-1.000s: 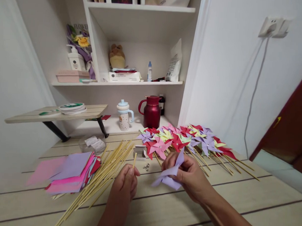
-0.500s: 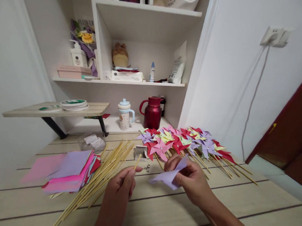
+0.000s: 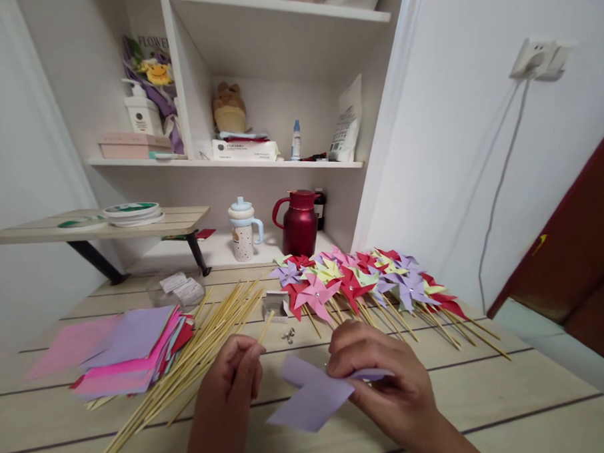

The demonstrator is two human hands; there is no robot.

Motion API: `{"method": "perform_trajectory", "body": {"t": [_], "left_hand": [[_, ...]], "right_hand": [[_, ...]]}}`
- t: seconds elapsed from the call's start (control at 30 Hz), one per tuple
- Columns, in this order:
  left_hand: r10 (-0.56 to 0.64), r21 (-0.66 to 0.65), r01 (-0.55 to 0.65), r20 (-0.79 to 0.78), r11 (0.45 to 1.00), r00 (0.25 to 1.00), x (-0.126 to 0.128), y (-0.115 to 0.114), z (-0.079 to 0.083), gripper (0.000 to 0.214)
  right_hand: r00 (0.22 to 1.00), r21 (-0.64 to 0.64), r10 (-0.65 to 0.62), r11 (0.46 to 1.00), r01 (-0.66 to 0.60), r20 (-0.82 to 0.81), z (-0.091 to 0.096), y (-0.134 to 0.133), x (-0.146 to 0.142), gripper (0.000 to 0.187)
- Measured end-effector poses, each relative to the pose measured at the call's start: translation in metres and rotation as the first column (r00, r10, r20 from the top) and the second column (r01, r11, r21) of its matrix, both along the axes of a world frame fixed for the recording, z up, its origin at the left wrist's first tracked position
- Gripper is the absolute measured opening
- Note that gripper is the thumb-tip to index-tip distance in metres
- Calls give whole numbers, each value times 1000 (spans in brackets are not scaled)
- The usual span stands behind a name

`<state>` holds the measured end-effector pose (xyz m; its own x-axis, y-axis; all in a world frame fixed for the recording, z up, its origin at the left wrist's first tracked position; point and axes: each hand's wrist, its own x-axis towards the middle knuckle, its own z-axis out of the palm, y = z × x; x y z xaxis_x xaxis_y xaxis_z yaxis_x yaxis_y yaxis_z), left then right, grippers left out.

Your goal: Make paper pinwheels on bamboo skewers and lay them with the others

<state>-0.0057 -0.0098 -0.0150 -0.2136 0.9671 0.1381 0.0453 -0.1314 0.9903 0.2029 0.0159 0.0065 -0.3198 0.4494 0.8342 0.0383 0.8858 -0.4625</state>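
Between the thumb and fingers of my left hand point(image 3: 235, 377) is a thin wooden stick point(image 3: 266, 327), its tip pointing up. My right hand point(image 3: 380, 377) pinches a purple paper pinwheel point(image 3: 314, 397) at its middle, with its blades spread toward the left. The stick and the pinwheel are apart. A few small metal pins point(image 3: 290, 335) lie on the table just beyond my hands, by a small clear box point(image 3: 277, 307). Left of my left hand lies a pile of wooden sticks point(image 3: 201, 355).
Colored paper sheets point(image 3: 131, 346) are stacked at the left, near a clear container point(image 3: 176, 289). Finished pinwheels point(image 3: 352, 285) lie at the back right. Behind them stand a red jug point(image 3: 300, 226) and a cup point(image 3: 242, 234). A small raised shelf point(image 3: 182, 216) holds tape rolls point(image 3: 133, 212).
My right hand has turned and moved slightly down with the pinwheel, whose blades now face me more. My left hand still holds the stick. The camera view has shifted a little.
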Motion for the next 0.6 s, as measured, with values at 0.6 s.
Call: {"method": "perform_trajectory", "body": {"t": [0.6], "left_hand": [[123, 100, -107, -171, 989, 978, 0, -7, 6, 34]], "right_hand": [[998, 32, 11, 999, -13, 67, 2, 0, 4, 24]]}}
